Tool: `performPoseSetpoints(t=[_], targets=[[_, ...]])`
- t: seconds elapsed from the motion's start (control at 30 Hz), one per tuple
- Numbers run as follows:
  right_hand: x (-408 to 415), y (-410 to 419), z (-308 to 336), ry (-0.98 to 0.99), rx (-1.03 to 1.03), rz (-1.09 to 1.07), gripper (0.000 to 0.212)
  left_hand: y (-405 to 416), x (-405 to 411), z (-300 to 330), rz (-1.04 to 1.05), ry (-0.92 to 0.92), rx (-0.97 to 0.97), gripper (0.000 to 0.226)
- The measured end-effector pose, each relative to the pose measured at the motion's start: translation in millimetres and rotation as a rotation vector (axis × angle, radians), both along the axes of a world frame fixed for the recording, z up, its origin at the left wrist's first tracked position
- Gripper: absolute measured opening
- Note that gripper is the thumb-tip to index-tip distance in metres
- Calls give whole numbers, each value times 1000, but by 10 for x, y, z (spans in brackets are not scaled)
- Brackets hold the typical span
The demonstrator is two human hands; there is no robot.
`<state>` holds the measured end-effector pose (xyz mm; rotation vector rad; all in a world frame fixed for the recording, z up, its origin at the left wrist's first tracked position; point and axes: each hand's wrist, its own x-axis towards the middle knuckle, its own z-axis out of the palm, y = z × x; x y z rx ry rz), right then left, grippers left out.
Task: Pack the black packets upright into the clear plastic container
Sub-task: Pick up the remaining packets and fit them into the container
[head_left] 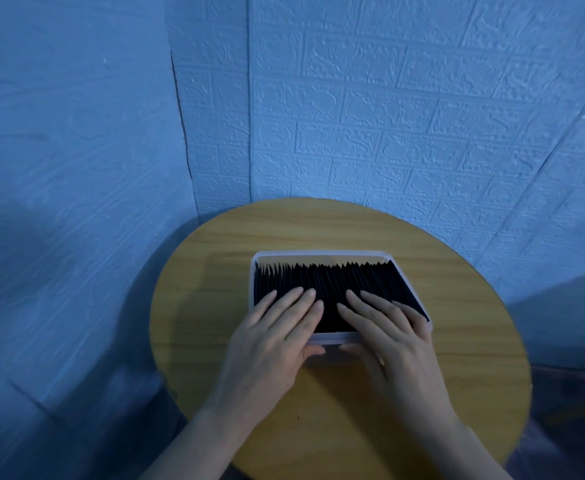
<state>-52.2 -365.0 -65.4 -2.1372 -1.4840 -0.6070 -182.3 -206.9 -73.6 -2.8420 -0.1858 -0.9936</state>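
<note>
Two flat hands level a full row of packets

Both hands lie palm-down over the near half of the load, and the posture looks chosen for pressing rather than gripping. The left hand [277, 336] has its fingers [296, 299] straight and spread across the packet tops, with the thumb resting against the near wall. The right hand [393, 341] mirrors it, fingers [364, 306] extended and released, holding nothing, its thumb also at the near wall. My reading is that the thumbs brace the box while the fingers tamp the tops down.

Beneath them, the thin black foil packets [336, 277] stand on edge in one dense row that spans the box from left wall to right wall, their pointed top corners showing along the far side. They sit inside the clear rectangular plastic container [322, 252], so the packing appears essentially done; no loose packets are in view.

That container rests near the middle of the round wooden table [457, 292]. Beyond it stands the blue brick-embossed wall [388, 116], which meets a plainer panel at a corner.
</note>
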Motion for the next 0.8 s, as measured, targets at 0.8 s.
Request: performPoseSetpoints(t=[0.8], targets=[[484,225,-11,-79,-159,-238,45,358,519,21,102,86,-31,47]])
